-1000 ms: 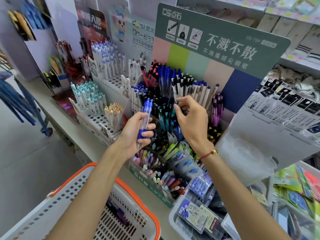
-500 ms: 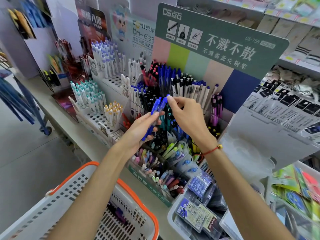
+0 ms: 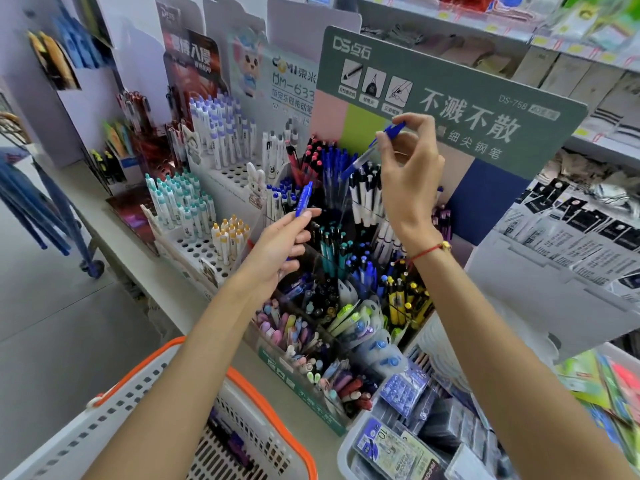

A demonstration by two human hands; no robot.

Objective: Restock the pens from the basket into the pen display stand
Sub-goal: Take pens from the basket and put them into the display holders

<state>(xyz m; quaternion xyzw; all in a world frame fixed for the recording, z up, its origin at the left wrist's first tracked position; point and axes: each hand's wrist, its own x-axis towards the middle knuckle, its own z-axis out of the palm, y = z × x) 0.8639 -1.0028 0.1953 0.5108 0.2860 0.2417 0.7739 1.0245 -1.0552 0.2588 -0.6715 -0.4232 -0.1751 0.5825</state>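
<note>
The right hand (image 3: 408, 174) is raised in front of the green sign (image 3: 450, 98), thumb and fingers pinching the cap end of a blue pen (image 3: 372, 148); the pen is slanting down and to the left, its tip hanging just above the blue pens standing in the back row of the stand (image 3: 346, 424). The other fingers of that hand are curling loosely above the pen. A red string bracelet (image 3: 427, 251) is sitting on the right wrist. The left hand (image 3: 277, 244) is lower and to the left, in front of the stand's middle rows, its fingers closing round a second blue pen (image 3: 304, 199) that is pointing up and slightly right, cap end topmost. The two hands are apart, not touching. The stand is resting on the worktop (image 3: 114, 237), its compartments crowded with pens of many colours: black-and-white ones behind, teal ones in the middle, pastel ones at the front. White tiered racks (image 3: 204, 247) of pens are standing to its left. The basket (image 3: 263, 407), white with an orange rim, is sitting below the left forearm, at the worktop's near edge; dark pens are lying in its bottom, though how many cannot be told. A tray (image 3: 349, 448) of packaged refills is lying near the stand's front right corner.
</note>
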